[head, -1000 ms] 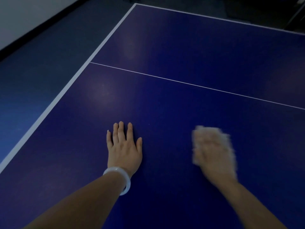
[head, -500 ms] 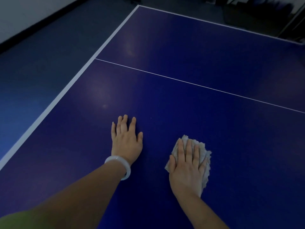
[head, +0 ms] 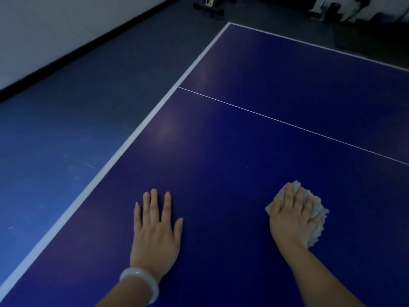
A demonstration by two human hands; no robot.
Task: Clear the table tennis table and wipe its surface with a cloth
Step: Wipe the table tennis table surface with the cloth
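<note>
The dark blue table tennis table (head: 254, 140) fills most of the view, with a white edge band along its left side and a thin white centre line running across. My left hand (head: 155, 231) lies flat on the surface, palm down, fingers apart, a pale bangle on its wrist. To the right, my right hand (head: 292, 218) presses down on a crumpled whitish cloth (head: 318, 220), which shows around the fingertips and along the hand's right side. Most of the cloth is hidden under the palm.
A blue-grey floor (head: 66, 151) lies left of the table, bounded by a white wall with a dark skirting. Dark equipment (head: 210, 7) and other blurred dark items stand on the floor beyond the table's far corner.
My right hand with the cloth swept left toward my left hand, then back to the right. The view has swung left, showing more floor. My left hand stays flat in place.
</note>
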